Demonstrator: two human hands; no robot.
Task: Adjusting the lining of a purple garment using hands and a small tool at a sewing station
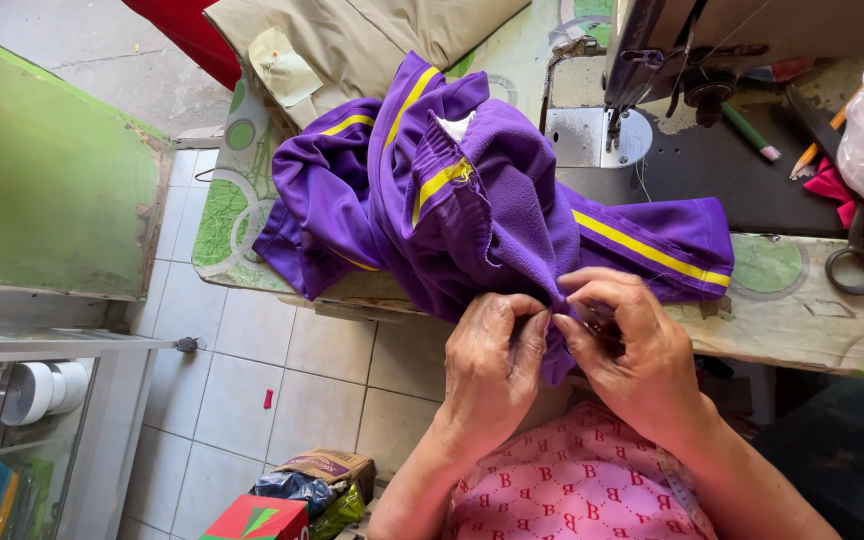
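One purple garment (472, 200), two hands, one scissors (857, 255), two pencils (752, 133), one sewing machine (692, 40)

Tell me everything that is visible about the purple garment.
The purple garment is soft, fleecy-looking fabric with yellow stripes along its seams. It lies bunched and folded on the sewing table, one edge hanging over the front. The left hand and right hand pinch that hanging edge together.
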